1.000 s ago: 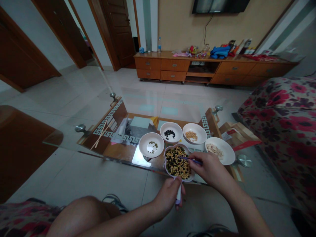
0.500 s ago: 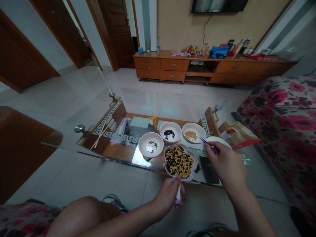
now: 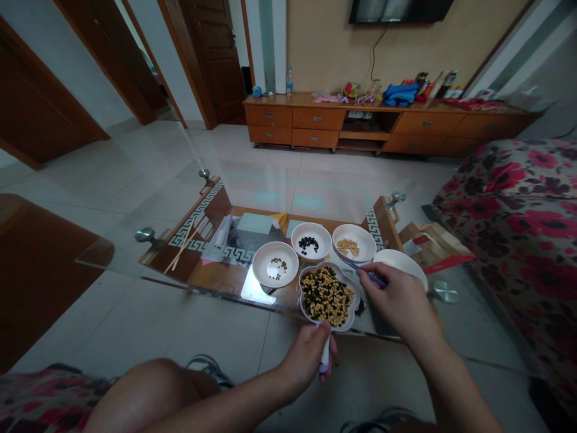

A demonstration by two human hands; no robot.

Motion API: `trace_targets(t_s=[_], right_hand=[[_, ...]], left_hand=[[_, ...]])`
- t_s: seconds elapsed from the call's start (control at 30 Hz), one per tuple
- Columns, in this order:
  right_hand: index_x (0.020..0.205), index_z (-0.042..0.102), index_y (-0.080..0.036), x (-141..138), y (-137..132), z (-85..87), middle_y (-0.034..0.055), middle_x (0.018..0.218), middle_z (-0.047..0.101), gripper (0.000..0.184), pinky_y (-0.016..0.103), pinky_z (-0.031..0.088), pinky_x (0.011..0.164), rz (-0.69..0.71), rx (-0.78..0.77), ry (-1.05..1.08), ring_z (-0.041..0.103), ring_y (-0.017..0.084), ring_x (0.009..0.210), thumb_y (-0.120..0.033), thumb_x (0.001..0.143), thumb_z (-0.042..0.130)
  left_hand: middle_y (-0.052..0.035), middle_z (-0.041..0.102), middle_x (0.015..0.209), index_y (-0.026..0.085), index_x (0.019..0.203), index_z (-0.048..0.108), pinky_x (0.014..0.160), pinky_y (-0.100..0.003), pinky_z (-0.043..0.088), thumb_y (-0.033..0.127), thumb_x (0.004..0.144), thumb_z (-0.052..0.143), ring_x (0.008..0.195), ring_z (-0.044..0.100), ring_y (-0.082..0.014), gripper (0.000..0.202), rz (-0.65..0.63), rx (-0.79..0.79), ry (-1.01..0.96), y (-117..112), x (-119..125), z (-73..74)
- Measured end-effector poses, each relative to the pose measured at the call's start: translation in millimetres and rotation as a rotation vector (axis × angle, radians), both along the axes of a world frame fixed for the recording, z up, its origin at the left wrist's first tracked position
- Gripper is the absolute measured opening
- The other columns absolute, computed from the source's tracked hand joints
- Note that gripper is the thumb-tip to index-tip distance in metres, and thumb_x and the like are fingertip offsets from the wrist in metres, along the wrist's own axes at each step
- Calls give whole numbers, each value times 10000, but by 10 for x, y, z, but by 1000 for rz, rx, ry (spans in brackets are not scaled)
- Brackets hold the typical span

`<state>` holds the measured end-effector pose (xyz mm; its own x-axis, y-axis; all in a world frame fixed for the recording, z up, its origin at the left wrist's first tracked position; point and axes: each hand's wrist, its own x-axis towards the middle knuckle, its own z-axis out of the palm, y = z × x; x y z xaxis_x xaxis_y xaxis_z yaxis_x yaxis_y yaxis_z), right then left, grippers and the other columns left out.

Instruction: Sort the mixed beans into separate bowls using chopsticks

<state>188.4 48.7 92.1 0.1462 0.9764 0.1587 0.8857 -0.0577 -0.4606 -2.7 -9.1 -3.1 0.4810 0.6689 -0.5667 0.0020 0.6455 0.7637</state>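
The left hand is curled tight around the pale handle of a flower-shaped bowl. The bowl sits at the near edge of the glass bench, full of mixed dark and yellow beans, and its handle sticks out past the bench edge toward the person.

The right hand is just right of that bowl and pinches a thin blue tool between thumb and fingers. The tool slants to the far left, and its tip lies between the flower-shaped bowl's far right rim and the near rim of the soybean bowl. I cannot tell whether the tip carries a bean.

Left of the soybean bowl stands a bowl with a few black beans. Nearer and further left is a bowl with a few green beans. A fourth white bowl is on the right, partly hidden behind the right hand.

Wooden sticks lie on the lower shelf under the glass. A floral sofa is at the right, and a long wooden cabinet runs along the far wall.
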Motion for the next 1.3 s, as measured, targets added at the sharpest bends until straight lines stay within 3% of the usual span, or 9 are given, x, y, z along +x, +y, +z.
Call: trace_targets(t_s=[0.17,0.37,0.73,1.3], right_hand=[[895,754,-232,-84,0,-53,47,776,757,283,294,442,641,160,-158,35,690,203,703,-404,896,529],[892,759,-244,-131,0,-105,50,805,763,261,275,408,589,181,-256,-53,683,188,677,-360,884,526],[957,752,-241,-165,24,-251,64,901,781,279,305,454,685,236,-206,-86,725,224,816,-366,920,505],[981,752,-246,-272,26,-154,55,949,782,246,299,457,693,227,-293,-158,721,228,864,-325,945,522]], left_hand=[[32,452,408,203,679,530,375,-223,290,927,690,388,348,395,-109,738,-5,0,-4,14,2,2],[30,450,401,201,665,527,364,-225,286,950,651,392,334,387,-107,761,-1,-6,-6,4,15,-21],[29,452,394,198,663,535,363,-223,282,932,671,394,331,390,-107,747,9,1,-7,15,9,-9],[30,452,400,202,676,528,373,-223,284,945,674,371,338,395,-108,760,1,2,-4,8,11,-6]])
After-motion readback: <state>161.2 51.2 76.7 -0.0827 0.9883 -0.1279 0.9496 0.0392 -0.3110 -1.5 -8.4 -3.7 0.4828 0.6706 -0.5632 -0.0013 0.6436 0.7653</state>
